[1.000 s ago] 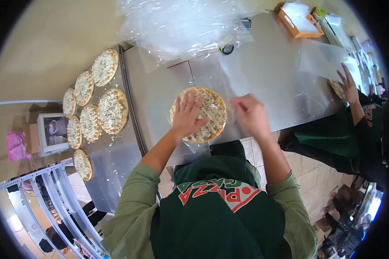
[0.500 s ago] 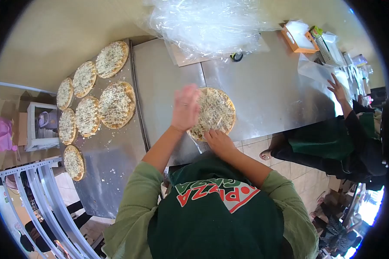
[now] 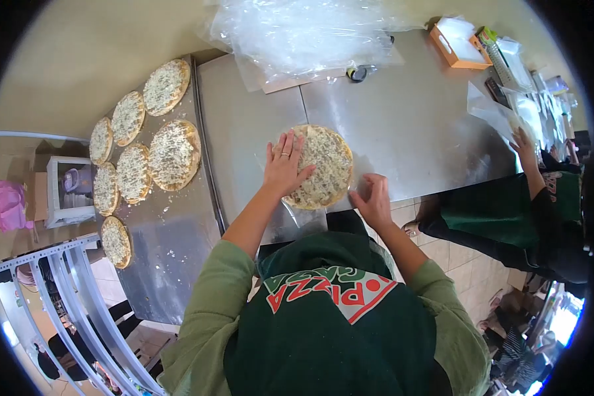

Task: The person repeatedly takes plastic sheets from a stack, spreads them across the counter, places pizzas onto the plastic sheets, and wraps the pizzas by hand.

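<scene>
A round pizza topped with white shreds, apparently under clear plastic film, lies on the metal table in front of me. Flat against its left side rests my left hand, fingers spread, a ring on one finger. Just off the pizza's lower right edge is my right hand, its fingers curled close together near the table's front edge. Whether a bit of film is between those fingers is too small to tell.
Several topped pizzas lie on the metal surface at the left. A pile of clear plastic bags is at the back, beside a black round object. An orange tray stands back right. At the right, a co-worker's hand touches clear plastic.
My left hand, lifted and blurred half a second ago, now lies flat on the pizza. My right hand has moved off the pizza's lower edge to the right.
</scene>
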`<move>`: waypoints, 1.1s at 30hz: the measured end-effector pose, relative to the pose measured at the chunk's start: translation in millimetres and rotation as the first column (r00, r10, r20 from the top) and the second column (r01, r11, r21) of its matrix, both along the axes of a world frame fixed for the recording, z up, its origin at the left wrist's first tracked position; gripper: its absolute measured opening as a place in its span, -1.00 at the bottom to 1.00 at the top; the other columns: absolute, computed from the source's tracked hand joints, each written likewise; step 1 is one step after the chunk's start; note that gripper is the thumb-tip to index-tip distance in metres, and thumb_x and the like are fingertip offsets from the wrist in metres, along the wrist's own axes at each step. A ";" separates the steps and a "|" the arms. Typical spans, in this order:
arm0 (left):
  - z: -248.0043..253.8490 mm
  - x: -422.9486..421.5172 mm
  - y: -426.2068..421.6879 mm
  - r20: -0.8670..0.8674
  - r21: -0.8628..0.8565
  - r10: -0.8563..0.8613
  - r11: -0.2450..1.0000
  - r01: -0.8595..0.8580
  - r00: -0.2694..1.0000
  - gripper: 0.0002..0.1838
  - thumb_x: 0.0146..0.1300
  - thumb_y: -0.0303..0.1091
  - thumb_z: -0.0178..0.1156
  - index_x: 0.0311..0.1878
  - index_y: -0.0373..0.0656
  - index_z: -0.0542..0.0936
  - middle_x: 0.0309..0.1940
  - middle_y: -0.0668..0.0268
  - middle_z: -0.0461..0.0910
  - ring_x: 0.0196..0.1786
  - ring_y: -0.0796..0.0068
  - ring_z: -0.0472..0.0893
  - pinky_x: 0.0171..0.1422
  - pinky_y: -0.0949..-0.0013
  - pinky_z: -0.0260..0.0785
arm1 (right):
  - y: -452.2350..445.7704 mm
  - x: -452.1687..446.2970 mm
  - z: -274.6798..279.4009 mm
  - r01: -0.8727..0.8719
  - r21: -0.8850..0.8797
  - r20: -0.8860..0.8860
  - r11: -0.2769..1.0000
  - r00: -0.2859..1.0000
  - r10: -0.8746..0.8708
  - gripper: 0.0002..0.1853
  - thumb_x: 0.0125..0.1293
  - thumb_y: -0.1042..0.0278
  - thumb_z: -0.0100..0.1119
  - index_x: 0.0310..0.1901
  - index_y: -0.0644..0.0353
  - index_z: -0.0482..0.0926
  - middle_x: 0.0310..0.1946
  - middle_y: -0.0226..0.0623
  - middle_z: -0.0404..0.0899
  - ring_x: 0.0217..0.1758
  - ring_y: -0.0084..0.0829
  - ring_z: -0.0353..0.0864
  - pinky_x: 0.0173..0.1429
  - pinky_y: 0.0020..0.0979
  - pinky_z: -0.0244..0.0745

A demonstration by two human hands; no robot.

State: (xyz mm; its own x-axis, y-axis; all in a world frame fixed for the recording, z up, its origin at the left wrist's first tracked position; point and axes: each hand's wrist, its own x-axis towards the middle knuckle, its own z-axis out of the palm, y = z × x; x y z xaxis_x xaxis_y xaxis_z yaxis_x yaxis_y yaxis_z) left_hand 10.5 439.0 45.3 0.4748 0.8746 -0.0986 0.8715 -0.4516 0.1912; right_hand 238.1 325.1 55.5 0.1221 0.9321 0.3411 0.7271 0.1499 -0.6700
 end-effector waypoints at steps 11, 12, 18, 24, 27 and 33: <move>14.2 -7.0 -28.6 0.008 -0.077 0.278 0.958 -0.277 0.960 -0.21 0.23 0.18 -0.07 0.40 -0.02 -0.02 0.42 0.08 -0.17 0.45 0.10 -0.12 0.45 0.00 -0.34 | 9.1 60.8 -17.8 -0.119 -0.093 0.038 0.989 0.992 0.123 -0.88 0.00 0.56 0.11 -0.37 0.21 0.45 -0.38 -0.17 0.41 -0.30 -0.11 0.46 -0.21 -0.19 0.40; 6.3 -12.9 -38.7 0.125 -0.068 0.364 0.931 -0.358 0.923 -0.23 0.24 0.14 -0.05 0.40 -0.04 0.00 0.41 0.05 -0.13 0.43 0.10 -0.06 0.45 0.02 -0.29 | 12.9 64.5 -16.7 -0.106 -0.117 -0.001 0.988 0.994 0.106 -0.89 0.02 0.55 0.10 -0.36 0.21 0.45 -0.38 -0.16 0.41 -0.30 -0.10 0.47 -0.21 -0.18 0.40; 16.7 -2.4 -80.5 0.502 -0.805 0.859 0.421 -0.418 -0.100 -0.31 0.28 -0.05 0.01 0.36 -0.14 0.03 0.16 0.15 0.27 0.24 0.29 0.25 0.23 0.11 0.11 | 98.4 16.9 -11.6 -0.314 -0.618 -0.470 0.720 0.882 -0.019 -0.51 0.12 0.12 0.20 0.00 0.29 0.43 -0.08 0.01 0.49 -0.06 -0.11 0.53 0.00 -0.26 0.43; -5.9 28.1 -58.1 0.476 -0.847 0.810 0.317 -0.426 -0.342 -0.42 0.29 -0.19 0.00 0.30 -0.14 0.09 0.11 0.13 0.31 0.10 0.30 0.39 0.13 0.26 0.27 | 88.9 2.5 -21.6 -0.332 -0.544 -0.516 0.771 0.857 0.005 -0.54 0.11 0.26 0.22 -0.02 0.34 0.37 -0.20 -0.07 0.54 -0.13 -0.30 0.55 -0.08 -0.35 0.46; 21.5 97.6 -44.1 0.519 -0.829 0.828 0.427 -0.360 -0.213 -0.45 0.29 -0.25 0.02 0.28 -0.18 0.10 0.11 0.14 0.33 0.10 0.36 0.38 0.14 0.29 0.29 | 67.3 62.3 -40.4 -0.411 -0.475 -0.861 0.778 0.400 -0.314 -0.57 0.12 0.38 0.18 0.01 0.29 0.33 -0.15 -0.19 0.51 -0.12 -0.35 0.52 -0.06 -0.31 0.46; 86.5 152.1 30.9 0.771 0.105 0.038 0.977 -0.185 0.636 -0.60 0.19 -0.30 0.13 0.10 -0.15 0.41 0.11 0.11 0.37 0.22 0.17 0.33 0.28 0.18 0.12 | 49.2 244.6 -29.0 0.012 -0.479 -0.764 0.878 0.488 -0.423 -0.60 0.19 0.38 0.13 0.06 0.28 0.37 -0.13 -0.28 0.52 -0.14 -0.45 0.50 -0.06 -0.42 0.41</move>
State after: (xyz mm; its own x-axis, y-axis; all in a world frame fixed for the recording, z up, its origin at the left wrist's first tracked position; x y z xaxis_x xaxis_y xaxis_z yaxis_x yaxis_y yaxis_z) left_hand 162.6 469.9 131.8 0.2139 0.8932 0.3956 0.4943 -0.4482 0.7448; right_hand 482.7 374.4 26.5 0.3686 0.8431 -0.3916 -0.2284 -0.3263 -0.9173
